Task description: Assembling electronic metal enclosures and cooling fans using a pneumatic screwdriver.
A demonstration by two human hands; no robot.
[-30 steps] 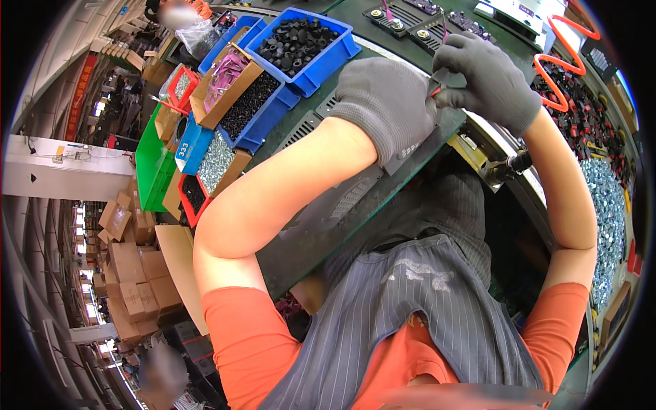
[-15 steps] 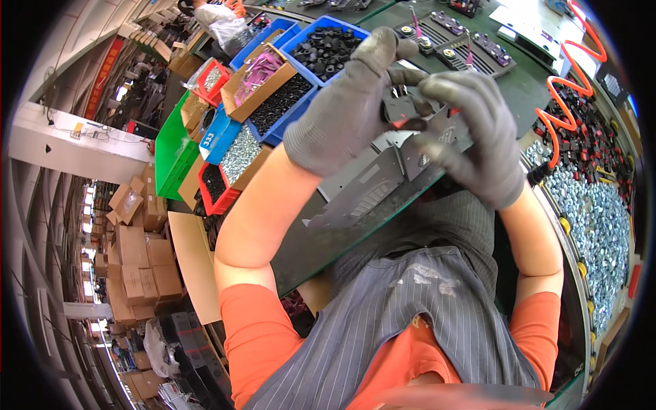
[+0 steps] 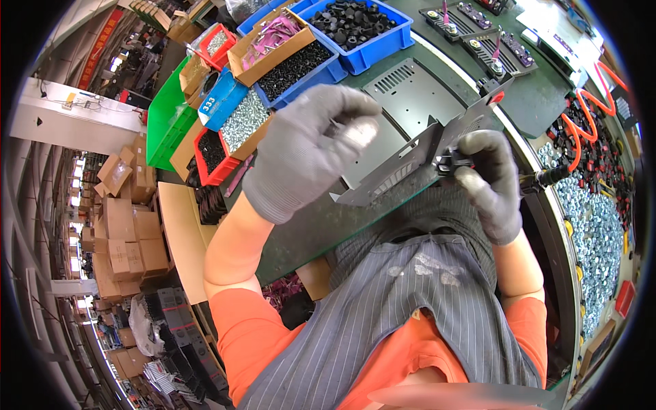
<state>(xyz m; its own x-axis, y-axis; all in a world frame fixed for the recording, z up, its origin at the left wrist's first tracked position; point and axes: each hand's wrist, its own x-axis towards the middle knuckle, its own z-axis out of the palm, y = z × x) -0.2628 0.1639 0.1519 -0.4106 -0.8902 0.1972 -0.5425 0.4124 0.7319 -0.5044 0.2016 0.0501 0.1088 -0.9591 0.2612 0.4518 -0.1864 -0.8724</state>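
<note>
A dark grey sheet-metal housing point(image 3: 410, 102) lies on the green bench, with a bent, slotted side panel point(image 3: 396, 179) toward me. My right hand point(image 3: 493, 188), in a grey glove, pinches a small black plastic part point(image 3: 451, 161) between thumb and fingertips at the right end of this panel. Whether the part touches the metal, I cannot tell. My left hand point(image 3: 307, 150), also gloved, hovers over the housing's left side with its fingers curled in; anything inside them is hidden. A red-and-black piece point(image 3: 497, 97) sits at the far end of the housing's right panel.
Blue bins point(image 3: 359, 37) of black parts stand behind, beside a carton point(image 3: 266, 44) of pink pieces and red bins point(image 3: 215, 160) of small hardware. Metal fixtures point(image 3: 478, 41) lie at the back. An orange coiled hose point(image 3: 579, 126) hangs right, above a heap of silver fasteners point(image 3: 594, 232).
My hands have come apart: the left moved down and left, away from the black part. The right hand lowered with the part toward the near panel. More of the housing is visible.
</note>
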